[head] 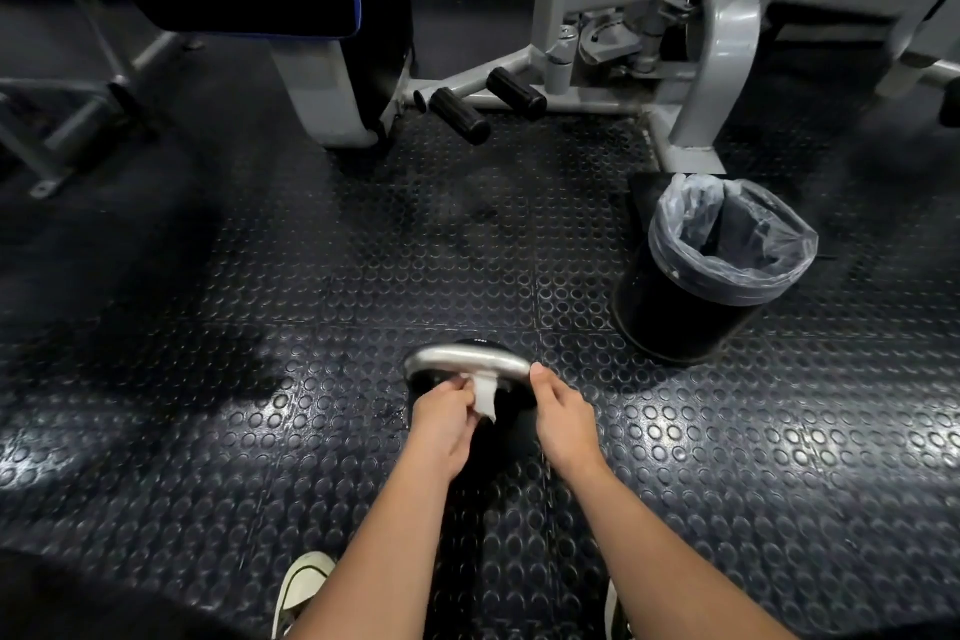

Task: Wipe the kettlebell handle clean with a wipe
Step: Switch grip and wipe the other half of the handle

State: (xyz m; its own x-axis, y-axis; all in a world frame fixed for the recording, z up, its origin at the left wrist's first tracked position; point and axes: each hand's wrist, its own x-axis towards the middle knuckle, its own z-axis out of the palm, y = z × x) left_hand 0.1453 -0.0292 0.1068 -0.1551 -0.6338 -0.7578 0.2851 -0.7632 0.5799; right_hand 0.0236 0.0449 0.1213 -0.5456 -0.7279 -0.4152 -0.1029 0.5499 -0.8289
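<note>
Silver metal catches the light low in my head view: the kettlebell handle (465, 363) arcs over the black kettlebell (475, 344), which stands on the studded rubber floor (260, 307) right in front of me. My left hand (441, 418) has its fingers curled around a white wipe (484, 392), pinching it, and the wipe is pressed up against the middle of the handle from the near side, its loose end hanging down toward me. My right hand (563, 418) sits at the right end of the handle; the thumb tip touches the metal there and the fingers curl downward over the kettlebell's right side, though I cannot tell how firmly they grip it.

To the right and farther off, well apart from the kettlebell, a black bin (691, 296) with a clear plastic liner (727, 234) stands on the floor. Beyond it rises the grey frame of a gym machine (727, 42), with two black foam rollers (488, 104) sticking out low near the floor. The toe of a white shoe (304, 582) shows at the bottom edge beside my left forearm.
</note>
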